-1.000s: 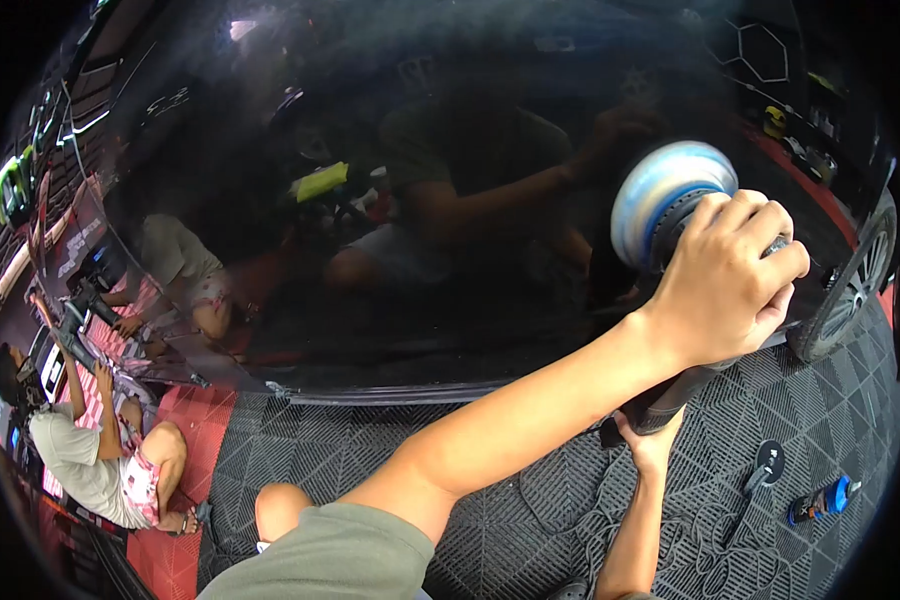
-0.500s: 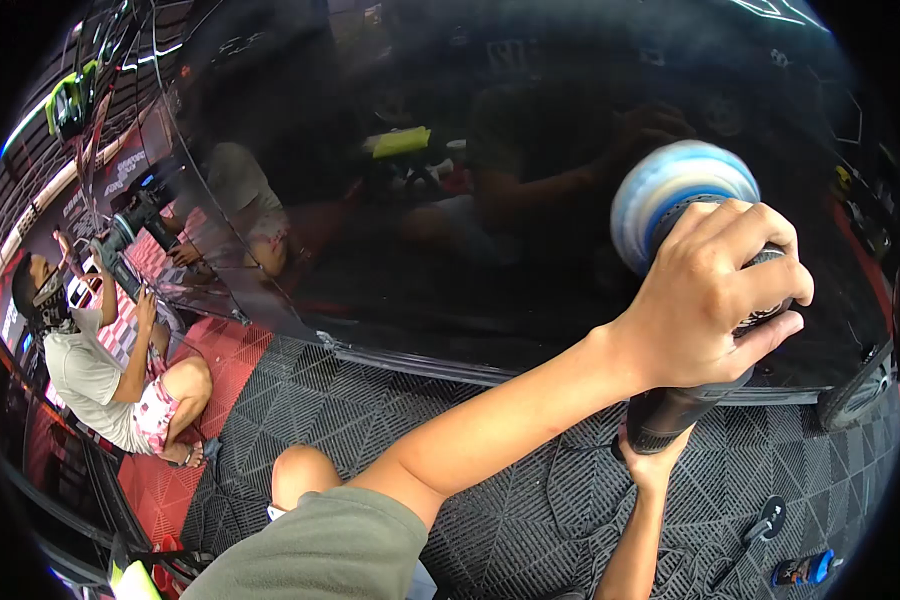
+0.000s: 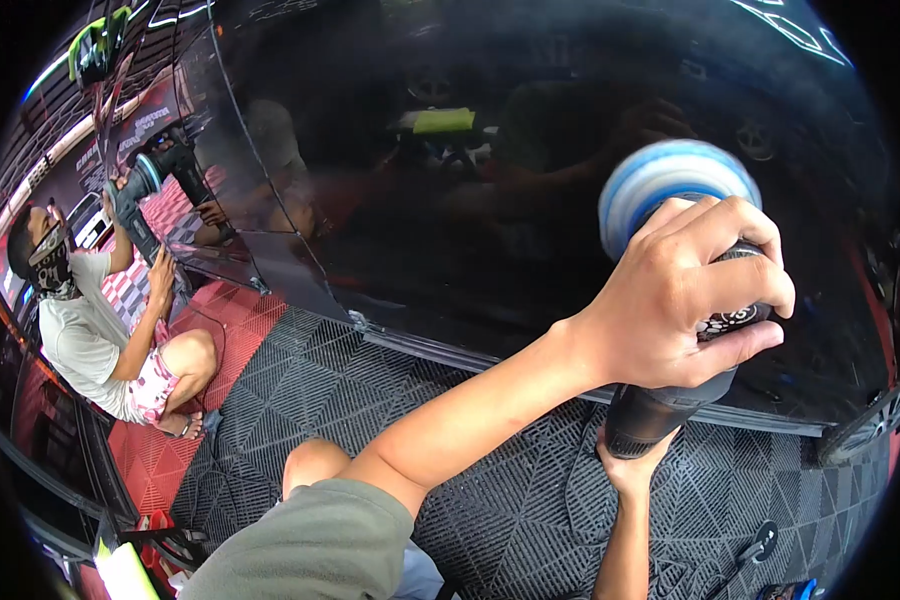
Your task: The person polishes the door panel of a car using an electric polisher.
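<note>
The left hand [image 3: 685, 290] is clamped over the head of a black handheld polisher [image 3: 650, 415], the right hand [image 3: 635, 468] around its handle end; its round blue-and-white pad [image 3: 675, 172] faces the glossy black car panel's [image 3: 390, 250] right side.

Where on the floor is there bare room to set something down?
The mat looks bare between the car's sill and your left arm, and between the co-worker's foot and your knee. Cord and a black disc crowd the right forearm's far side.
</note>
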